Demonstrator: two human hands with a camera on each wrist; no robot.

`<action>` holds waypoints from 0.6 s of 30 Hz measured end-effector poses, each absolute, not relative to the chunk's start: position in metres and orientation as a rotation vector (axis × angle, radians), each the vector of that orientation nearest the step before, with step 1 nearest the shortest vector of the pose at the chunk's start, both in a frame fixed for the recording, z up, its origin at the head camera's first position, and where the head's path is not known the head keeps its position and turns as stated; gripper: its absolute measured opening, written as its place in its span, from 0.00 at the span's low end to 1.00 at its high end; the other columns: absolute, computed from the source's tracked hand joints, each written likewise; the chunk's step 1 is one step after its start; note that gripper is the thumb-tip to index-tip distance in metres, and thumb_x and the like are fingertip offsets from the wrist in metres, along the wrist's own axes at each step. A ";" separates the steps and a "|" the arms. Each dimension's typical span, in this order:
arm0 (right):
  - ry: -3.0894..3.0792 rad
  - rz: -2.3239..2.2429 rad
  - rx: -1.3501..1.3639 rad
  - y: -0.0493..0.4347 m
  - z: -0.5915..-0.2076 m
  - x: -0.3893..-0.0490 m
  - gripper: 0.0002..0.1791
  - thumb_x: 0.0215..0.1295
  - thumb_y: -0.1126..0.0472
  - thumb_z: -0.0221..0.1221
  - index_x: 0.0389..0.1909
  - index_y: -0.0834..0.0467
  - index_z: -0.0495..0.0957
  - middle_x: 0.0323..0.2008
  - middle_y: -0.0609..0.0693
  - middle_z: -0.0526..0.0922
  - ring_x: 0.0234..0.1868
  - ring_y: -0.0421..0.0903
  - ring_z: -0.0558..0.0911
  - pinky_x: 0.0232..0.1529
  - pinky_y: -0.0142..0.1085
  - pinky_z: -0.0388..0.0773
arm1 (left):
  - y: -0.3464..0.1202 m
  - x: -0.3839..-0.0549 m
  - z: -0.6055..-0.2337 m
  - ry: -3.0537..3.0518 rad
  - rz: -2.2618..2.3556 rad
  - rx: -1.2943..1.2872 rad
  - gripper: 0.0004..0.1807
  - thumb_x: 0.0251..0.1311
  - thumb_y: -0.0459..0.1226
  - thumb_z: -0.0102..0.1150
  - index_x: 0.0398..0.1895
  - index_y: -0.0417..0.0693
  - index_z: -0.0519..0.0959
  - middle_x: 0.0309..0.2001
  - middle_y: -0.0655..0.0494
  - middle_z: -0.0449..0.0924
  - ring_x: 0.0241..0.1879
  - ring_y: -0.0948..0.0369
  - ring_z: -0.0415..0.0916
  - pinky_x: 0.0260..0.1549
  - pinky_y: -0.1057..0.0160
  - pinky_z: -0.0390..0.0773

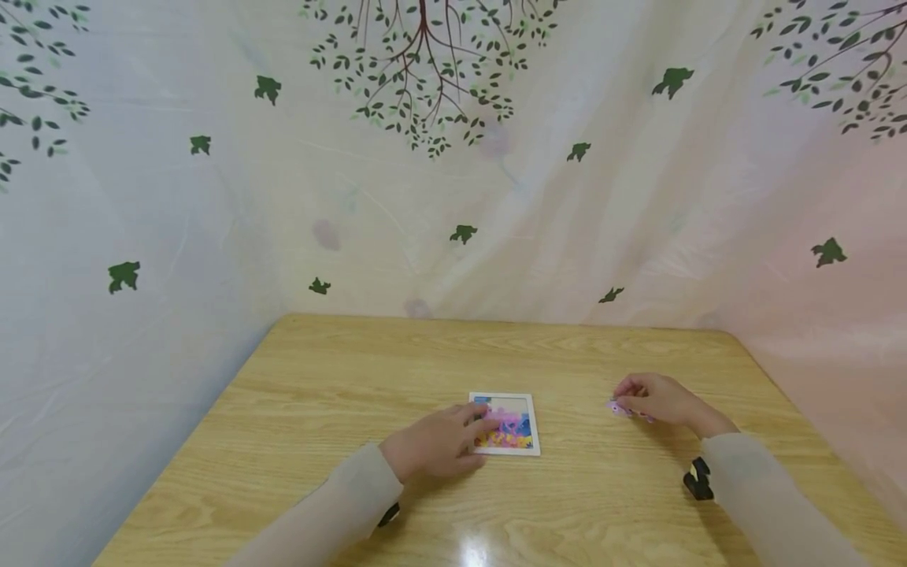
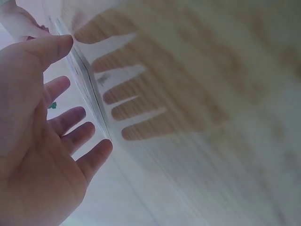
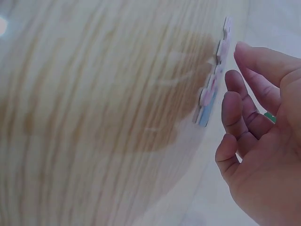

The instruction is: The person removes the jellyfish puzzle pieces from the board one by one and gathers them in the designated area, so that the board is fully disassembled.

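A small jigsaw puzzle in a white frame (image 1: 536,442) lies on the wooden table, its picture pink, blue and yellow. Part of its upper area shows pale backing. My left hand (image 1: 442,441) lies over the frame's left side, fingers spread and mostly straight. In the left wrist view the fingertips (image 2: 101,149) are close along the frame's edge. To the right, several pink and purple puzzle pieces (image 1: 618,408) lie in a row on the table. My right hand (image 1: 659,400) hovers over them with loosely bent fingers. The right wrist view shows the pieces (image 3: 211,84) flat, apart from the fingers.
The wooden table (image 1: 340,370) is bordered by a pale curtain (image 1: 397,197) printed with leaves and branches. Each wrist wears a black strap device, plainest on the right wrist (image 1: 698,479). Light glares off the table near its front.
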State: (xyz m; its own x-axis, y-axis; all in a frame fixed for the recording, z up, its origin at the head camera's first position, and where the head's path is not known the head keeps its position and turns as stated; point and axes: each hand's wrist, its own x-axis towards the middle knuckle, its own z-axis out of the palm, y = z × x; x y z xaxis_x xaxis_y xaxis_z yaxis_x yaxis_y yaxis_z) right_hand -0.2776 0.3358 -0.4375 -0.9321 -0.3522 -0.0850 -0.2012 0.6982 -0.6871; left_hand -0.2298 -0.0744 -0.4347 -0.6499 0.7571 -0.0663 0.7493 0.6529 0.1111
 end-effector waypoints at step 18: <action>2.738 -1.015 -0.604 0.276 -0.431 -0.290 0.10 0.72 0.56 0.60 0.45 0.59 0.82 0.37 0.48 0.81 0.33 0.44 0.75 0.31 0.35 0.75 | -0.073 -0.216 -0.438 2.717 -0.020 1.489 0.30 0.76 0.47 0.47 0.77 0.48 0.62 0.74 0.49 0.61 0.71 0.53 0.61 0.69 0.58 0.62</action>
State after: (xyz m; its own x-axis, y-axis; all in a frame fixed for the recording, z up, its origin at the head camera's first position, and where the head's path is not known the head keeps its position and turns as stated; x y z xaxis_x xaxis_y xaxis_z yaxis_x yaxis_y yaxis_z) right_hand -0.2900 0.2765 -0.4312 -0.9056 -0.4241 -0.0093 -0.3156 0.6883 -0.6532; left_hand -0.2156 -0.0732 -0.4383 -0.5374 0.8422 -0.0437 0.8428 0.5382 0.0092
